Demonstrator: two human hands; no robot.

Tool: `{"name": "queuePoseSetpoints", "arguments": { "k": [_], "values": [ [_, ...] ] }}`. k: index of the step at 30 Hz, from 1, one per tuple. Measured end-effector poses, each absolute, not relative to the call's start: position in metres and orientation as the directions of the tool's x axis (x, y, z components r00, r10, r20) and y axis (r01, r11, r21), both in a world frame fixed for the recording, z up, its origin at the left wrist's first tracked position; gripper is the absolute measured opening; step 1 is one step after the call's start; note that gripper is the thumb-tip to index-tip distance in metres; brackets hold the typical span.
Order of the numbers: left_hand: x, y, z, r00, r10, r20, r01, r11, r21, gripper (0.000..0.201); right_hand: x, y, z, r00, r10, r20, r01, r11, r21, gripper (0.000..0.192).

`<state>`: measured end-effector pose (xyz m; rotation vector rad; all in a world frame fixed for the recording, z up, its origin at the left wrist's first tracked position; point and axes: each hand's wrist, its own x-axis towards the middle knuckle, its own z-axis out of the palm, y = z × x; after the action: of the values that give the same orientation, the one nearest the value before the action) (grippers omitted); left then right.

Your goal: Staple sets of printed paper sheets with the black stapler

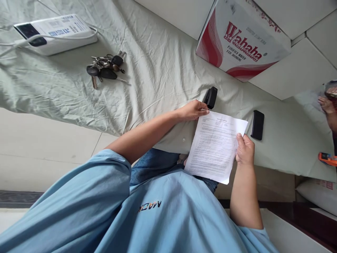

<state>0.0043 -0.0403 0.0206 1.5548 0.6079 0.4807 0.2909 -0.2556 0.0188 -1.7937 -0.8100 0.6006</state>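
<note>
A white sheet of paper (214,147) covered in printed lines is held tilted over my lap, in front of the table edge. My left hand (193,110) pinches its upper left corner between thumb and fingers. On the right edge, my right hand (245,149) grips the paper, thumb on top and fingers behind. Whether more than one sheet is held, I cannot tell. Just beyond my left hand lies a small black object (211,97) that looks like a stapler. A black phone (257,124) rests on the cloth to the right of my right hand.
Wrinkled pale green cloth (160,52) covers the table. A bunch of keys (106,68) and a white power strip or box with a cable (65,35) lie at left. A Wahaha carton (242,42) stands at the back. Another person's hand (328,104) shows far right, near an orange tool (328,159).
</note>
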Motion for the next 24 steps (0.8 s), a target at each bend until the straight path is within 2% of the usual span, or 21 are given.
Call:
{"name": "queuePoseSetpoints", "arguments": {
  "k": [5,10,16,24],
  "values": [
    [0.01,-0.043,0.021,0.591,0.805,-0.052,0.196,-0.081,0.977,0.013,0.296,-0.242,0.019,0.646,0.75,-0.141,0.164,-0.316,-0.935,0.068],
    [0.02,-0.044,0.016,0.451,0.888,-0.092,0.359,-0.086,0.929,0.025,0.299,-0.227,0.019,0.65,0.724,-0.233,0.119,-0.4,-0.909,0.069],
    [0.028,-0.042,0.004,0.373,0.922,-0.1,0.368,-0.048,0.929,0.033,0.299,-0.219,0.012,0.648,0.718,-0.253,0.109,-0.417,-0.903,0.062],
    [0.026,-0.041,0.006,0.374,0.925,-0.072,0.356,-0.071,0.932,0.042,0.296,-0.218,0.003,0.68,0.702,-0.213,0.111,-0.385,-0.916,0.056]
  ]
}}
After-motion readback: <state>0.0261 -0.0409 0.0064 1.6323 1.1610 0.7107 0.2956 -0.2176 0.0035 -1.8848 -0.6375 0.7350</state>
